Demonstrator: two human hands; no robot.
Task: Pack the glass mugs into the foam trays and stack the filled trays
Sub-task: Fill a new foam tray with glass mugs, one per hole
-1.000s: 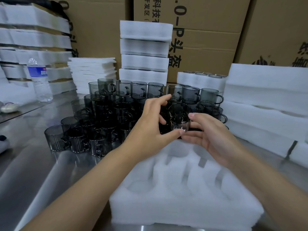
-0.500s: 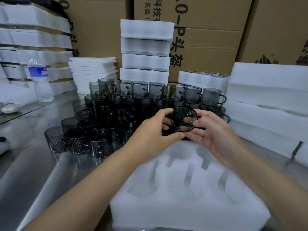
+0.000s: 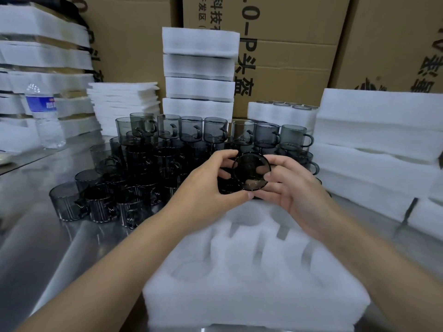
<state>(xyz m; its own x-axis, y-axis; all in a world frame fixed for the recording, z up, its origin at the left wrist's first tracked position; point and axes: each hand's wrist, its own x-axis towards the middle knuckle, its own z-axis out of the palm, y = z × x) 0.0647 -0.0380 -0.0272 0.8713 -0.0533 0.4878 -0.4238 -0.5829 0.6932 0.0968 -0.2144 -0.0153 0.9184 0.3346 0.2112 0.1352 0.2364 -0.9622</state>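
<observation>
Head view only, so fwiw: one smoked-glass mug [image 3: 251,171] is held up off the table, over the far end of the foam tray [image 3: 239,298] and right in front of the pile of loose mugs [image 3: 143,168]. It's gripped from both sides: the left hand [image 3: 208,188] is wrapped round it with the thumb under the rim, and the right hand [image 3: 294,188] has its fingers curled on the other side. A round end is turned toward the camera. Mouth or base can't be told, and the handle isn't seen.

For this step the mug should probably be turned upright first, then the handle lined up with the narrow slot cut beside a pocket. It's best lowered straight in and seated with light pressure. Foam could get torn if a crooked mug is forced, and the pile behind could easily be knocked.

Counts: one mug in hand and one tray being filled, with roughly six pockets (blurred, so not certain), none filled. About eight mugs can be counted along the top back row; the whole pile can't be tallied. Behind, four trays are stacked [image 3: 199,75], one more filled tray [image 3: 280,113] is sat to the right, and one water bottle [image 3: 45,116] is stood at the left on the steel table [image 3: 36,236].
</observation>
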